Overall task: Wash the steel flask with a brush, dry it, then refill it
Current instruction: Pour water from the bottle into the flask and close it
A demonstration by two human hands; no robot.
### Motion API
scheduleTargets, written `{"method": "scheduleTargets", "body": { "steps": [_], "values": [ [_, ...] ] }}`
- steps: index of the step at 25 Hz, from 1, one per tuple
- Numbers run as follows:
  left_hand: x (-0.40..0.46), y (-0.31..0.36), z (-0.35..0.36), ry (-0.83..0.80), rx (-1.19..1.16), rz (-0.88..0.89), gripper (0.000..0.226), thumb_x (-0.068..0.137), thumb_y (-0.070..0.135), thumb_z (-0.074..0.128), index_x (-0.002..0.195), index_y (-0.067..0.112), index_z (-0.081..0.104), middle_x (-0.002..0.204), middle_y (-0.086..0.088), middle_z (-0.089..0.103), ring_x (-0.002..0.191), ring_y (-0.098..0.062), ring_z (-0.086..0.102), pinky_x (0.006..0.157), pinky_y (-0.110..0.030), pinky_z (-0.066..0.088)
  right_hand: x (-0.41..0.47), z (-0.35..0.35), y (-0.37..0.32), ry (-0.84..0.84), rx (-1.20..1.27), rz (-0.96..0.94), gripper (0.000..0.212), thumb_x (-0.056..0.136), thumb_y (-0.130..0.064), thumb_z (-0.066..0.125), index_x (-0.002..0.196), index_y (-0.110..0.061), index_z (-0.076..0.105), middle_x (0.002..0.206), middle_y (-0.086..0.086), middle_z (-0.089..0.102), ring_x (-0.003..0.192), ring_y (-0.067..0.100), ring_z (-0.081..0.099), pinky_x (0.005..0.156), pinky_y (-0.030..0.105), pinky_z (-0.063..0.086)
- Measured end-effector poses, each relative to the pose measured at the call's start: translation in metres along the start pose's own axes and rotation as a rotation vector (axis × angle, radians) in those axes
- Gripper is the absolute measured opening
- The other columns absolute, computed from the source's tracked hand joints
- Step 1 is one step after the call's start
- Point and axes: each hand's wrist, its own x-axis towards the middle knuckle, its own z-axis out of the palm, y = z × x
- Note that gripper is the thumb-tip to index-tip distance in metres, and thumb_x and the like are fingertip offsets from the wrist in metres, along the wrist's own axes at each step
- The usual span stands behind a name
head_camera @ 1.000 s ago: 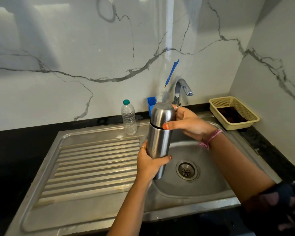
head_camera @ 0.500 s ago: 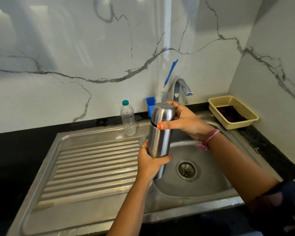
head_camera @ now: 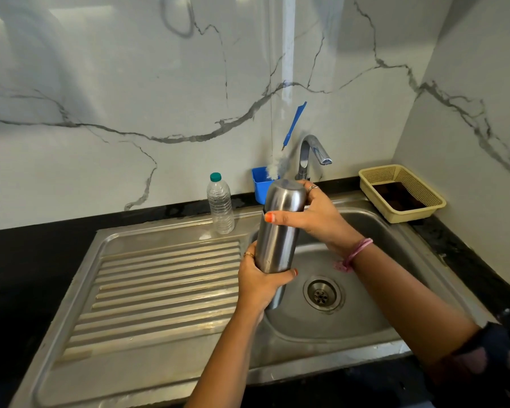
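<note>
A steel flask (head_camera: 276,240) stands nearly upright in the air over the left edge of the sink basin (head_camera: 371,316). My left hand (head_camera: 261,282) grips its lower body from the left. My right hand (head_camera: 312,214) wraps around its steel cap (head_camera: 286,197), thumb across the front at the seam. A blue-handled bottle brush (head_camera: 293,125) stands in a blue holder (head_camera: 259,184) behind the flask, its white bristles showing above the rim. A clear plastic water bottle (head_camera: 220,204) with a green cap stands on the sink's back ledge.
The tap (head_camera: 314,151) arches over the basin behind my right hand, no water running. The ribbed drainboard (head_camera: 159,290) lies to the left. A yellow basket (head_camera: 401,192) with something dark inside sits in the back right corner. Black counter (head_camera: 27,260) surrounds the sink.
My right hand has shifted slightly around the cap, thumb sliding a little left; the flask and my left hand stay almost in the same place.
</note>
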Motion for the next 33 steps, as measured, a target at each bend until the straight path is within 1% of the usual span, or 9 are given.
{"method": "scheduleTargets", "body": {
  "steps": [5,10,15,17,19,22,26,29,33],
  "values": [
    [-0.001,-0.002,0.001,-0.013,0.040,-0.004,0.084,0.055,0.013,0.093,0.124,0.027,0.048,0.112,0.000,0.063,0.098,-0.016,0.062,0.089,-0.040,0.055,0.004,-0.031,0.000,-0.290,0.154,0.040,0.092,0.060,-0.019,0.082,0.142,-0.018,0.039,0.128,0.001,0.060,0.117,0.017,0.059,0.097,0.029,0.049],
    [0.000,-0.001,0.003,-0.008,0.050,0.002,0.084,0.055,0.014,0.093,0.125,0.025,0.048,0.113,0.000,0.061,0.101,-0.017,0.061,0.089,-0.039,0.054,0.002,-0.016,0.002,-0.089,0.005,-0.020,0.080,0.058,-0.022,0.090,0.126,-0.026,0.046,0.114,-0.001,0.060,0.098,0.015,0.064,0.075,0.019,0.054],
    [-0.002,0.000,0.003,-0.026,0.037,0.015,0.080,0.056,0.011,0.092,0.120,0.029,0.048,0.107,0.005,0.062,0.095,-0.010,0.061,0.081,-0.027,0.052,0.002,-0.031,0.005,-0.292,0.218,0.022,0.086,0.064,-0.010,0.079,0.140,-0.023,0.040,0.132,0.008,0.057,0.118,0.021,0.059,0.095,0.030,0.050],
    [-0.002,0.001,0.003,-0.024,0.031,0.017,0.079,0.056,0.011,0.092,0.120,0.028,0.049,0.105,0.006,0.062,0.092,-0.008,0.061,0.076,-0.022,0.050,0.004,-0.026,0.005,-0.237,0.186,-0.014,0.085,0.058,-0.014,0.083,0.134,-0.022,0.047,0.127,0.006,0.059,0.112,0.021,0.061,0.089,0.029,0.052],
    [-0.001,0.000,0.004,-0.026,0.048,0.016,0.082,0.056,0.012,0.093,0.124,0.024,0.049,0.108,0.003,0.062,0.096,-0.012,0.061,0.080,-0.026,0.051,0.004,-0.023,0.005,-0.194,0.122,-0.023,0.089,0.051,-0.024,0.085,0.131,-0.027,0.046,0.123,0.003,0.057,0.106,0.019,0.063,0.083,0.027,0.054],
    [-0.001,-0.001,0.003,-0.035,0.064,0.007,0.087,0.056,0.014,0.093,0.129,0.022,0.048,0.112,0.001,0.062,0.101,-0.017,0.061,0.087,-0.033,0.053,0.001,-0.033,0.009,-0.323,0.164,0.015,0.099,0.057,-0.016,0.083,0.142,-0.028,0.036,0.134,0.004,0.054,0.119,0.021,0.058,0.096,0.033,0.050],
    [-0.002,-0.001,0.001,-0.030,0.052,0.005,0.084,0.057,0.013,0.092,0.128,0.023,0.048,0.112,0.002,0.060,0.101,-0.017,0.060,0.084,-0.029,0.052,0.001,-0.030,0.012,-0.208,0.159,-0.002,0.090,0.051,-0.018,0.086,0.131,-0.025,0.047,0.126,0.003,0.060,0.119,0.026,0.057,0.096,0.036,0.051],
    [-0.002,0.000,0.001,-0.033,0.051,0.002,0.084,0.057,0.014,0.092,0.126,0.027,0.046,0.109,0.005,0.059,0.098,-0.013,0.059,0.083,-0.027,0.051,0.003,-0.027,0.016,-0.253,0.119,0.001,0.098,0.053,-0.021,0.088,0.137,-0.035,0.039,0.134,-0.001,0.054,0.123,0.023,0.054,0.101,0.039,0.046],
    [-0.001,-0.001,0.000,-0.025,0.055,-0.007,0.086,0.056,0.014,0.092,0.130,0.025,0.047,0.114,0.002,0.061,0.102,-0.017,0.060,0.091,-0.038,0.053,0.002,-0.029,0.013,-0.269,0.214,0.006,0.089,0.055,-0.012,0.085,0.134,-0.024,0.048,0.128,0.004,0.061,0.121,0.024,0.056,0.103,0.040,0.045]
  ]
}}
